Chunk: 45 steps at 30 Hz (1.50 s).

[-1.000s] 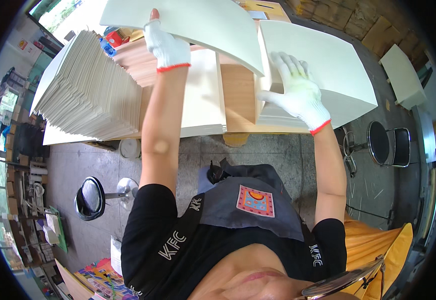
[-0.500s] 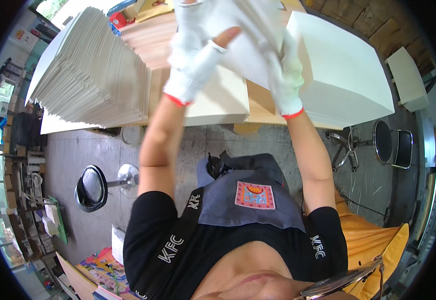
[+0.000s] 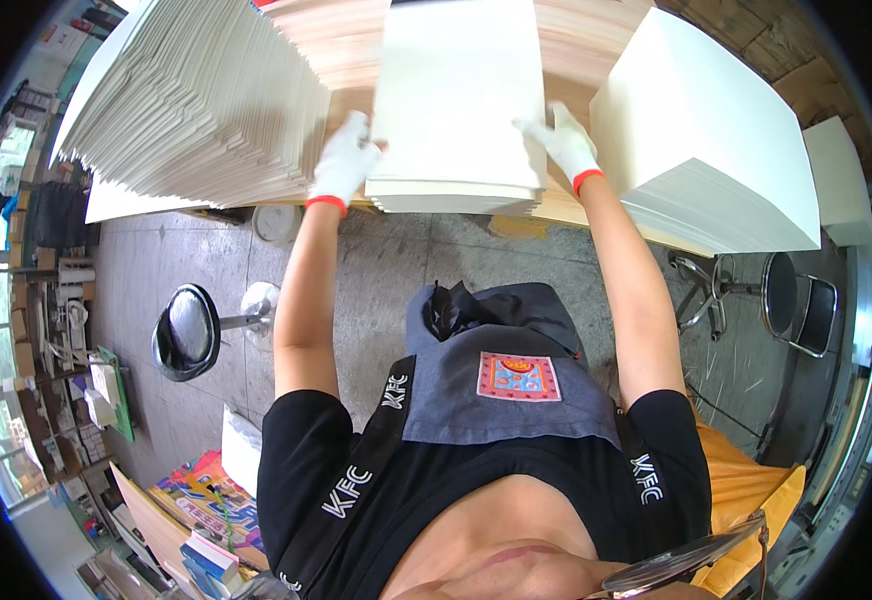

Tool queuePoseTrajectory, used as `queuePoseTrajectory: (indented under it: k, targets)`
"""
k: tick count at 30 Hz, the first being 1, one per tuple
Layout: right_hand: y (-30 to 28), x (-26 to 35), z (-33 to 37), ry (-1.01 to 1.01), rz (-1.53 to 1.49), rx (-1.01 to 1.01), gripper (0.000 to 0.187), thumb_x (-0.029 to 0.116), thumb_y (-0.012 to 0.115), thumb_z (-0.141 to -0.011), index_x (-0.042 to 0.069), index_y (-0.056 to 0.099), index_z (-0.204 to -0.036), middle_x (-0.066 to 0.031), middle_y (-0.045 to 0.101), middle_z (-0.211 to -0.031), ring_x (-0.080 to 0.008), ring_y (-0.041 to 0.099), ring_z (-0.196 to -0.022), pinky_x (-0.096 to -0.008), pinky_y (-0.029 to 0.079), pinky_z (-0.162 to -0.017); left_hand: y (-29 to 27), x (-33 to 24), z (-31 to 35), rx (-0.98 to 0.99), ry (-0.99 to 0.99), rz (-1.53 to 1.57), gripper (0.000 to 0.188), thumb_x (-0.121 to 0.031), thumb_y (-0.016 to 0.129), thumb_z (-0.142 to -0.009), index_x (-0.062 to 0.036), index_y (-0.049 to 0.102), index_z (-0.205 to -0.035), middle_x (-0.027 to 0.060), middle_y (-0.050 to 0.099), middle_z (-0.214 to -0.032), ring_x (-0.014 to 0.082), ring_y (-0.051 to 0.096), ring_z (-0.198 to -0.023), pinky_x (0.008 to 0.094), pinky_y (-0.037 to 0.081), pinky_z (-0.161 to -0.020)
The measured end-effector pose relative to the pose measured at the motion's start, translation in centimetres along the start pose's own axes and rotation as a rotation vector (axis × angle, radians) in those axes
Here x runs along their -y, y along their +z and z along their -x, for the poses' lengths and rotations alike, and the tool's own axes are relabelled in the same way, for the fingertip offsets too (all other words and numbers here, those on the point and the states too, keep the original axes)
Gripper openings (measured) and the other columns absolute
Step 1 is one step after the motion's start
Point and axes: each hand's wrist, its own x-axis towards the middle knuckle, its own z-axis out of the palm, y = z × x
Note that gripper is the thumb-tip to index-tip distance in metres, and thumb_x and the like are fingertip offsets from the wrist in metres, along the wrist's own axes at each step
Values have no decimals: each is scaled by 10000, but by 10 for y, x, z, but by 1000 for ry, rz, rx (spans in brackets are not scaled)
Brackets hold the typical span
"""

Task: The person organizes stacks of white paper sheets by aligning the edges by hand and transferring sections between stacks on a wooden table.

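A low stack of white paper sheets lies in the middle of the wooden table, its near edges slightly stepped. At its left side is my left hand, in a white glove with a red cuff, fingers stretched forward and thumb toward the paper's edge. My right hand, gloved the same way, is spread at the right side, its thumb reaching over the paper's edge. Neither hand grips anything; whether the fingertips touch the sheets I cannot tell.
A tall stack of paper with uneven edges stands at the left of the wooden table. On the right is a tall, even white stack. A black stool and black chairs stand on the grey floor.
Half a second ago both hands held up white sheets, blurred, over the table. Now the sheets lie flat on the middle stack, and the hands have lowered, parted and let go.
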Motion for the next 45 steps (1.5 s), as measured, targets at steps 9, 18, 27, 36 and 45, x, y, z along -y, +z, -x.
queuePoseTrajectory:
  k: [9, 18, 27, 36, 45]
  targets:
    - [-19, 23, 64, -80, 775, 359, 966, 836, 545, -800, 274, 359, -1564, -186, 667, -1151, -323, 682, -1069, -415, 548, -853, 10, 14, 58, -6, 224, -360, 526, -285, 804, -791, -184, 591, -1261, 76, 649, -1161, 296, 596, -1167, 439, 497, -938]
    - [6, -26, 84, -408, 750, 123, 734, 451, 657, -905, 425, 331, -1563, -103, 612, -942, -293, 658, -847, -401, 538, -769, 13, 32, 47, 11, 270, -376, 439, -232, 808, -778, -188, 622, -1173, 45, 663, -1038, 271, 629, -1077, 428, 522, -873]
    - [15, -44, 84, -423, 580, 89, 628, 309, 652, -933, 406, 420, -1509, -63, 685, -1158, -295, 707, -871, -389, 552, -716, 11, 36, 48, 60, 203, -220, 395, -197, 816, -796, -152, 622, -1138, 59, 665, -1027, 291, 644, -1012, 412, 508, -846]
    - [16, -53, 87, -475, 583, 68, 637, 209, 655, -917, 377, 453, -1497, -81, 681, -1112, -261, 706, -841, -372, 551, -686, 10, 36, 50, 32, 256, -223, 353, -193, 808, -808, -136, 633, -1109, 80, 676, -1050, 317, 654, -983, 430, 504, -818]
    - [18, -56, 88, -520, 461, 59, 644, 121, 599, -931, 369, 442, -1504, -52, 687, -1065, -247, 704, -859, -357, 557, -737, 10, 36, 48, 28, 292, -218, 274, -160, 789, -815, -83, 581, -975, 63, 698, -1047, 323, 656, -963, 435, 504, -796]
